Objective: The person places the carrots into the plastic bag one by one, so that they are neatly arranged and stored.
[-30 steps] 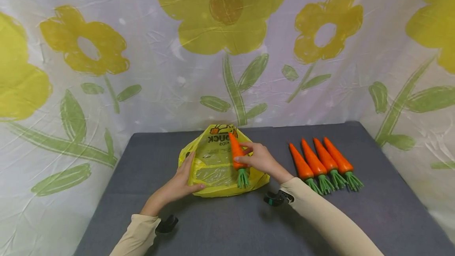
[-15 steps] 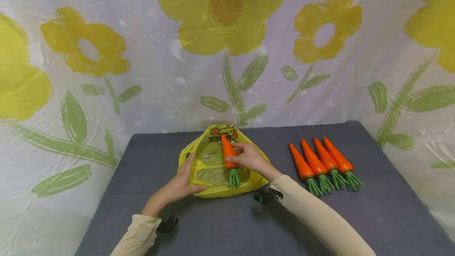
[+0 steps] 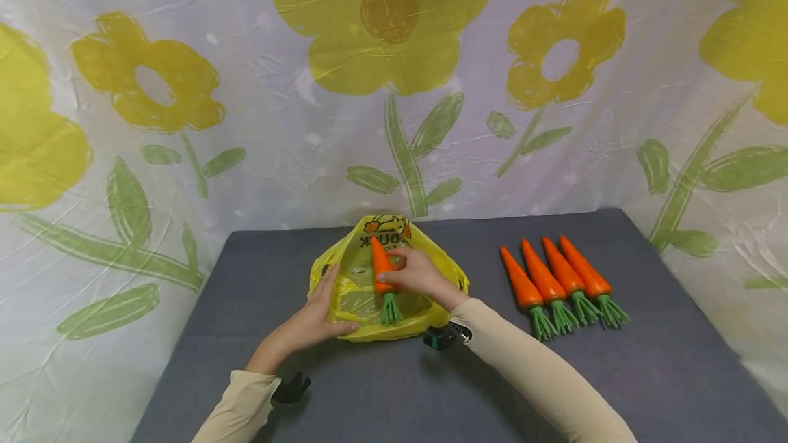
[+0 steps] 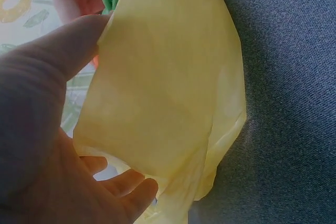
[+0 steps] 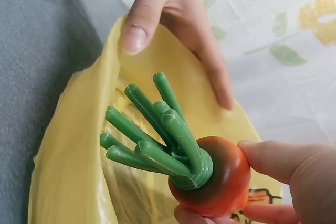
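Observation:
An orange toy carrot (image 3: 383,262) with green stalks is pinched between the thumb and fingers of my right hand (image 3: 418,271). It hangs over the mouth of a yellow plastic bag (image 3: 363,333), tip pointing away and stalks toward me. My left hand (image 3: 310,316) spreads thumb and fingers against the bag's left rim, keeping the mouth wide. In the right wrist view the carrot's top (image 5: 228,169) faces the camera, with the left thumb lying over the bag's edge. Yellow bag wall (image 4: 163,77) fills much of the left wrist view. What lies deep in the bag is hidden.
Several more toy carrots (image 3: 557,282) lie side by side on the dark grey table (image 3: 382,395), right of the bag. A white cloth printed with yellow flowers (image 3: 394,142) hangs behind and at both sides of the table.
My right hand has carried the carrot leftward over the bag's mouth, closer to my left hand. The left hand and the row of carrots have stayed put.

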The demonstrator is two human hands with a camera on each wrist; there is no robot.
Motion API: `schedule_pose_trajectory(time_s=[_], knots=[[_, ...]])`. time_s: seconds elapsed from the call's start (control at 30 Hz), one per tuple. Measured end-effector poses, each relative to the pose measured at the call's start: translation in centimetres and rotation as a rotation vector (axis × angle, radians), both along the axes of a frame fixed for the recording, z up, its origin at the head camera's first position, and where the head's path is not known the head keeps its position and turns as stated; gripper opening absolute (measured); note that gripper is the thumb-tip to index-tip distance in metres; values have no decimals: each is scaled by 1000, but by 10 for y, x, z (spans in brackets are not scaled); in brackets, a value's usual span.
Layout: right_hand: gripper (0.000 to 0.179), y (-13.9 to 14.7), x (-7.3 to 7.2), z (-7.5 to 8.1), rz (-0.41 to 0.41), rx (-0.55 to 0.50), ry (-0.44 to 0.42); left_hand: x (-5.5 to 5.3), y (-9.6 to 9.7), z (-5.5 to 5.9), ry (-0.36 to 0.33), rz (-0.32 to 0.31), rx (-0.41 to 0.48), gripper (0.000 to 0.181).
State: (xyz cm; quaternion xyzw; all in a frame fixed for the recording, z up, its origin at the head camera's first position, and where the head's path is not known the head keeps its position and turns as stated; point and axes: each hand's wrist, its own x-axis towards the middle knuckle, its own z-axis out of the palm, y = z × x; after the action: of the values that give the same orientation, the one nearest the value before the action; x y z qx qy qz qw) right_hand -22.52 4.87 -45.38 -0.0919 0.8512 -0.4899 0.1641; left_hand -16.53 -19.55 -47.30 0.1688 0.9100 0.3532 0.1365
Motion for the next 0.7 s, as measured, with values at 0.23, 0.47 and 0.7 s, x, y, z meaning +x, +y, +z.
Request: schedule_pose_trajectory(time_s=[0.23, 0.47, 0.7], knots=[[63, -12, 2, -1, 6, 16, -10, 1, 0, -2, 4, -9, 6, 121], [60, -23, 2, -3, 14, 23, 17, 3, -2, -2, 7, -12, 15, 122], [60, -33, 3, -8, -14, -21, -60, 4, 0, -2, 8, -15, 18, 122]])
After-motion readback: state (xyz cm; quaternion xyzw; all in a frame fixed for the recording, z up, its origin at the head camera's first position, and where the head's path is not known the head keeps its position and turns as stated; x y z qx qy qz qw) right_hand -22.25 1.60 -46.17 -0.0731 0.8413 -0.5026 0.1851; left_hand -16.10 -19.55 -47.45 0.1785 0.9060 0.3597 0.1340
